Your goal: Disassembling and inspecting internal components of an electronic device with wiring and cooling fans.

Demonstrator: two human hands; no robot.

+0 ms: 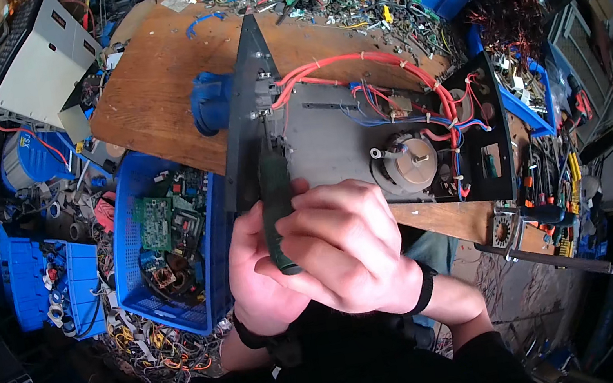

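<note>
A screwdriver (279, 211) with a thick dark green handle points away from me, its thin shaft running toward the metal terminals (265, 102) on an electrical chassis (323, 141). My right hand (350, 244) curls its fingers around the near part of the handle. My left hand (255, 270) closes on the handle from the left, its fingers partly hidden behind the handle and the right hand. Thick red cables (374, 58) run from the terminals across the chassis. A round transformer-like coil (407, 162) sits on the metal base. The screwdriver's tip is too small to make out.
A wooden table (151, 104) bears the chassis and a blue round part (210, 103). Left of me stands a blue crate (128, 273) with circuit boards (160, 221). Scrap wires (342, 4) pile at the back. Hand tools (550, 179) lie at the right.
</note>
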